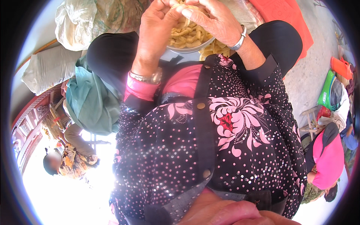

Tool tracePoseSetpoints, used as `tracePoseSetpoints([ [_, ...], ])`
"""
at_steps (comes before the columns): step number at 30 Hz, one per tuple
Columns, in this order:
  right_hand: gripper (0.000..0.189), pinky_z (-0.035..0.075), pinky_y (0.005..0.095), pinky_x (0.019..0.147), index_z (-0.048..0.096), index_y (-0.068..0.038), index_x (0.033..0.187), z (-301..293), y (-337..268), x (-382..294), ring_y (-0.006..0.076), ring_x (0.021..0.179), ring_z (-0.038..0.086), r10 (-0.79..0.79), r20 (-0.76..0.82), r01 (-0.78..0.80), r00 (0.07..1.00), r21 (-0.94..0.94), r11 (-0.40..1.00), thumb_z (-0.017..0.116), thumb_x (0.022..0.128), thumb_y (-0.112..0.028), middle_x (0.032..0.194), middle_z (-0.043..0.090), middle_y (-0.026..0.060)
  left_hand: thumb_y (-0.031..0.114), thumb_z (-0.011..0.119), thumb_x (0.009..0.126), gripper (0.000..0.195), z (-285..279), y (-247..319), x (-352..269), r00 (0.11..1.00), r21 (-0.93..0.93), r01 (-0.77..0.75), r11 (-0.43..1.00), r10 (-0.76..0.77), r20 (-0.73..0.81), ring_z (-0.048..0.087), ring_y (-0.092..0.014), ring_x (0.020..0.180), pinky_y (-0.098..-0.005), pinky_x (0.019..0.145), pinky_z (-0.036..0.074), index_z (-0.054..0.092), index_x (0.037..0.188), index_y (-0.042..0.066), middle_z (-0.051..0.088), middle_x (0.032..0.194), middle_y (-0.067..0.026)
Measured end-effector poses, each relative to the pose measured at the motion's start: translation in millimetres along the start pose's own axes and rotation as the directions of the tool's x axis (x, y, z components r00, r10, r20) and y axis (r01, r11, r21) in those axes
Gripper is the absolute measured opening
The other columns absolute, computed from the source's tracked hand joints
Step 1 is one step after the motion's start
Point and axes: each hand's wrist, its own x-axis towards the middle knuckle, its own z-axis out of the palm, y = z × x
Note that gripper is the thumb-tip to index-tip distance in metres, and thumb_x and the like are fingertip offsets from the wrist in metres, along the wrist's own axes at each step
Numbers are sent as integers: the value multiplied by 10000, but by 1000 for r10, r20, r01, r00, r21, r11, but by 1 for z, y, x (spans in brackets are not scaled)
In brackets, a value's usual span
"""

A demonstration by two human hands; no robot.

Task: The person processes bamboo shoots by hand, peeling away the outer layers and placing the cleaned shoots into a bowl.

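Observation:
My left hand (157,31) and my right hand (218,24) meet at the top edge of the head view. Between their fingertips they pinch a pale yellow strip (184,3), partly cut off by the frame. Just below the fingers is a round bowl (191,50) with a light rim, heaped with curled yellow-brown strips (189,35) that look like dried food. More flat yellow strips (215,50) lie outside the rim, beside my right knee. Each wrist wears a silver-coloured bangle.
Translucent plastic sacks (76,24) stand beyond my left knee, near a pale wrapped bundle (52,67) and a teal cloth (91,98). A red plastic piece (292,25) lies by my right knee. People sit at left (74,160) and right (327,160), near a wooden stool (310,121).

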Motion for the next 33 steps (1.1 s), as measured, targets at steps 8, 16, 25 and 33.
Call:
tracePoseSetpoints([
  [8, 236, 404, 221, 533, 549, -34, 1045, -8, -8, -4, 69, 608, 489, 315, 159, -352, 936, 489, 798, 569, 923, -234, 773, 506, -24, 121, 561, 904, 337, 4, 16, -6, 971, -580, 233, 780, -151, 187, 535, -171, 1048, -363, 973, 407, 492, 1222, 30, 554, 1165, -60],
  [16, 249, 339, 192, 443, 565, -31, 900, 4, -7, -19, 55, 486, 429, 488, 124, -460, 864, 590, 664, 483, 956, -259, 626, 464, -13, 33, 426, 885, 344, 7, 16, -13, 996, 60, 16, 998, -21, 87, 572, -140, 987, -243, 881, 437, 561, 1200, -1, 522, 1232, -94],
  [25, 242, 343, 230, 452, 533, -36, 923, 8, -1, -27, 97, 508, 410, 513, 219, -402, 830, 872, 278, 464, 963, -264, 632, 430, -3, 112, 459, 884, 362, 17, 26, -15, 964, 485, -158, 860, 28, 264, 433, -203, 1226, -310, 1040, 301, 540, 1224, 16, 500, 1325, -75],
  [33, 293, 378, 215, 475, 533, -32, 1006, 9, -6, -27, 79, 561, 483, 545, 137, -485, 827, 666, 567, 516, 947, -319, 679, 494, -3, 334, 452, 974, 394, 30, 15, -13, 998, 313, 39, 949, -52, 31, 558, -112, 956, -265, 891, 437, 590, 1199, 41, 629, 1055, -48],
])
